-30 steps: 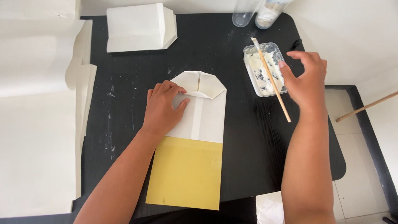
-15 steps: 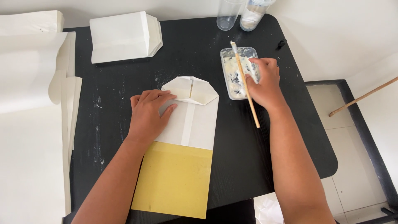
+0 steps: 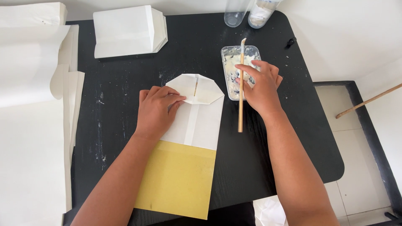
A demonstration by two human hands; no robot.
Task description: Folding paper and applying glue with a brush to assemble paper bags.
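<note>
Brush (image 3: pixel 240 90) in right hand (image 3: pixel 260 86)

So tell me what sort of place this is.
Probably a small home workbench for making paper bags by hand. On the black table lie a half-folded paper bag, a stack of finished bags and a glue tub; the right hand holds a brush.

Folded paper bag mid-tabletop, paste tray to its right

The paper bag (image 3: pixel 197 121) lies on the tabletop (image 3: pixel 125 92) under the left hand (image 3: pixel 155 112); the tray (image 3: pixel 238 67) sits right of it, the right hand (image 3: pixel 261 86) over it holding a brush (image 3: pixel 240 104); a stack of bags (image 3: pixel 127 31) lies behind, sheets (image 3: pixel 29 125) left.
</note>
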